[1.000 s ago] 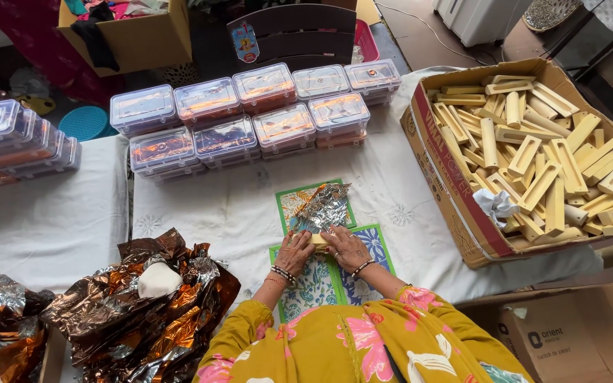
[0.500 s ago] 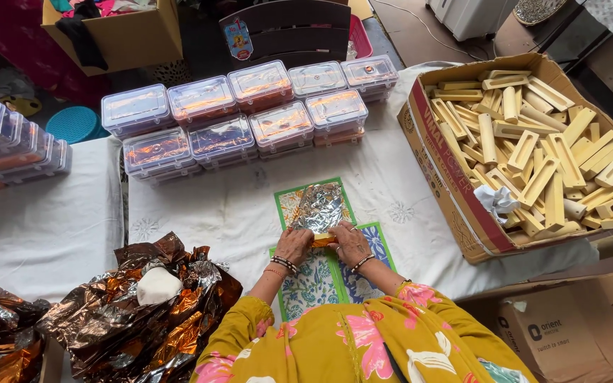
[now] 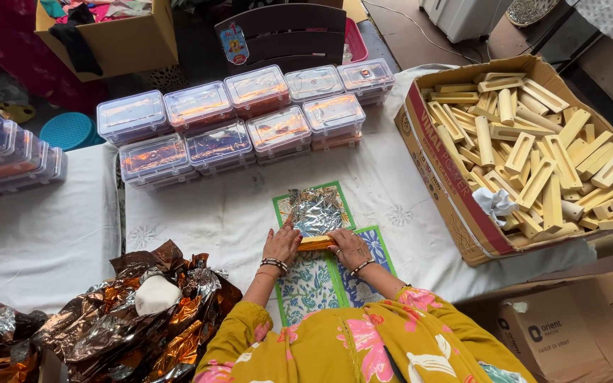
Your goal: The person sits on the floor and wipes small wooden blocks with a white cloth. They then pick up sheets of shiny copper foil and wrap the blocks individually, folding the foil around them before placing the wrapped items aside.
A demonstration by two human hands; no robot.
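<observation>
My left hand and my right hand press side by side on a small bar wrapped in orange foil. The bar lies at the near edge of a crinkled silver foil sheet, which rests on green-bordered patterned mats on a white tablecloth. Both wrists wear bangles. My yellow floral sleeves fill the bottom of the view.
Two rows of clear lidded plastic boxes stand beyond the foil. A large cardboard box of pale wooden pieces sits at right. Crumpled copper foil with a white lump lies at left. More stacked boxes are at far left.
The foil sheet has flattened onto the mat, and both hands have closed in on the orange-wrapped bar at its near edge.
</observation>
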